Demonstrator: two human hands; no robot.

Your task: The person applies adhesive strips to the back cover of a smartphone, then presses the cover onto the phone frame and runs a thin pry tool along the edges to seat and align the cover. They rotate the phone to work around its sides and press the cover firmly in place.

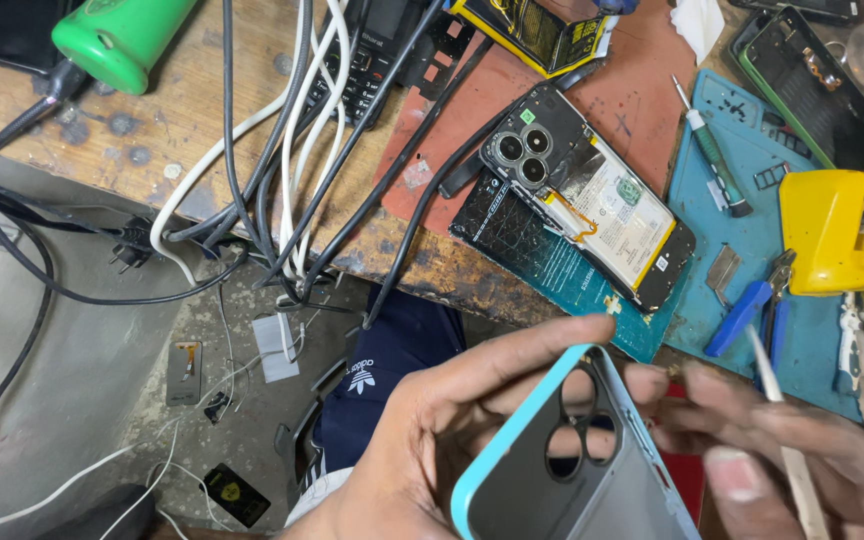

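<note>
My left hand (422, 430) fingers curl shut around a light-blue-rimmed grey phone case (572, 460), low centre. My right hand (802, 450) fingers pinch a thin white stick (787, 440). Yellow-black package (537, 30) lies top on the surface (182, 110).

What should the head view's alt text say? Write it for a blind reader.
A left hand holds a light blue phone case while the right hand holds a thin white tool. Behind them on a cluttered workbench, an opened phone lies battery-side up.
</note>
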